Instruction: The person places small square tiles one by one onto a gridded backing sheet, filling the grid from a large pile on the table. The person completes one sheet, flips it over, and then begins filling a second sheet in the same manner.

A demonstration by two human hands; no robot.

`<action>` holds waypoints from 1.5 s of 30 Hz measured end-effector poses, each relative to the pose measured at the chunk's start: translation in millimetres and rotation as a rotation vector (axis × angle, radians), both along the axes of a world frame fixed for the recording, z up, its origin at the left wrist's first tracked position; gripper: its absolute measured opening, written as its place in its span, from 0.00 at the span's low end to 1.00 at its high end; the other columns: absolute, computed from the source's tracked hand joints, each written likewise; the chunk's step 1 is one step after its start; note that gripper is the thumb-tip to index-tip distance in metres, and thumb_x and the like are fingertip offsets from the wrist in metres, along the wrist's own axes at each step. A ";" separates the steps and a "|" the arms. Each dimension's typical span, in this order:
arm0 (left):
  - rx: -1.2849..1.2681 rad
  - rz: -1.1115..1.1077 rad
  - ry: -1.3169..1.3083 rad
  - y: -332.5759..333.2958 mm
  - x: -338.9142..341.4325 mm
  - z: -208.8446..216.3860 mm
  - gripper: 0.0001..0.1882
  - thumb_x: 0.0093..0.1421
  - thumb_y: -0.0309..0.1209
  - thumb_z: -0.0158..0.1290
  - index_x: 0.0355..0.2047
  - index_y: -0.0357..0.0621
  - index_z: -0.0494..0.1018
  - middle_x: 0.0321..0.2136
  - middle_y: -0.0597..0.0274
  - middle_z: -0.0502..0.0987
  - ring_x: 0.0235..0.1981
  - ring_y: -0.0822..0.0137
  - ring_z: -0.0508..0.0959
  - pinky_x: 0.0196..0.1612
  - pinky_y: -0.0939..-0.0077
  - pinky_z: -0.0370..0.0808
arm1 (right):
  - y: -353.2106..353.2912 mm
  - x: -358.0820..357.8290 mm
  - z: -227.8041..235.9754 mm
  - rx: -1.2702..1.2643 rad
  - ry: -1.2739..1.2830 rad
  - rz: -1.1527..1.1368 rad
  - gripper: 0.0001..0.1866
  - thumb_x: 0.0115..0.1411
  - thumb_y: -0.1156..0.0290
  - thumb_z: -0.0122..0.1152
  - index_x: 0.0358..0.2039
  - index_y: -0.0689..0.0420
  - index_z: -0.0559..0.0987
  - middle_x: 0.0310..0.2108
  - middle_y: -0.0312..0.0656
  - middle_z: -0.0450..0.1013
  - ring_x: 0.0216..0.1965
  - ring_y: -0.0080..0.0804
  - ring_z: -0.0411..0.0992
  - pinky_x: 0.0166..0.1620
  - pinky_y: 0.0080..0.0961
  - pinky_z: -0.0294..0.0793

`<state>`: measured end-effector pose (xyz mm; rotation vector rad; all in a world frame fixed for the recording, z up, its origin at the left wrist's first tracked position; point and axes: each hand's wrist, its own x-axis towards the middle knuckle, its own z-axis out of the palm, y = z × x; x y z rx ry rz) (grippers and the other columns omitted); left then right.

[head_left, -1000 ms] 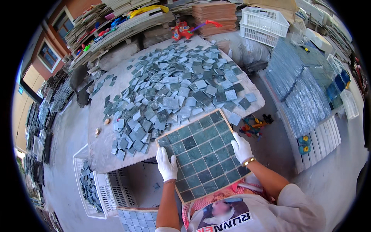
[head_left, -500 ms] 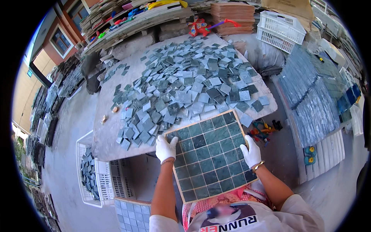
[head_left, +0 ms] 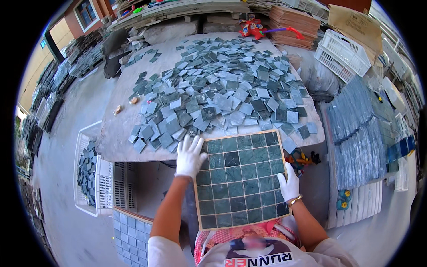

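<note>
While the gloved right hand (head_left: 290, 183) is clamping the tiled panel (head_left: 240, 178) by its right edge, the gloved left hand (head_left: 190, 155) is resting, fingers apart, at the panel's upper-left corner. Panel is overlapping the worktop's (head_left: 111, 138) near edge, toward the near right corner; loose tiles (head_left: 222, 101) are spreading toward the far edge.

Pale-gridded green tile panel (head_left: 241, 179), white gloves (head_left: 189, 157), blue-grey loose tiles (head_left: 222, 101), white crates (head_left: 344, 50)

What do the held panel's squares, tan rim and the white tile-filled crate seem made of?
Green squares: probably stone, satiny, given mottling and veins. Tan rim: possibly wood, matte, judging by colour. White crate: likely plastic, smooth, with even slots.
</note>
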<state>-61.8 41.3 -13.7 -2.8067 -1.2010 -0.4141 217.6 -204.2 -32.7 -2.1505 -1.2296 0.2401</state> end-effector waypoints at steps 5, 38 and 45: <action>-0.220 0.094 -0.054 -61.8 2.8 -9.7 0.39 0.57 0.48 0.51 0.63 0.39 0.54 0.65 0.51 0.53 0.67 0.51 0.50 0.65 0.50 0.44 | 21.3 -1.2 27.2 0.066 -0.441 0.215 0.33 0.53 0.60 0.62 0.56 0.61 0.65 0.58 0.55 0.60 0.58 0.52 0.60 0.58 0.44 0.60; -0.086 0.079 -0.081 -46.2 74.0 -9.9 0.36 0.59 0.48 0.47 0.62 0.39 0.57 0.64 0.51 0.56 0.65 0.54 0.54 0.65 0.52 0.47 | 75.6 19.1 21.3 0.021 -0.420 0.222 0.38 0.59 0.50 0.53 0.60 0.64 0.59 0.62 0.59 0.55 0.64 0.54 0.52 0.65 0.45 0.48; -0.247 -0.018 -0.016 -130.1 32.6 3.2 0.36 0.57 0.43 0.50 0.61 0.36 0.57 0.63 0.46 0.56 0.64 0.49 0.55 0.65 0.51 0.47 | 107.5 -54.0 17.9 -0.258 -0.627 0.676 0.44 0.60 0.38 0.39 0.65 0.61 0.54 0.67 0.51 0.47 0.69 0.44 0.44 0.68 0.43 0.37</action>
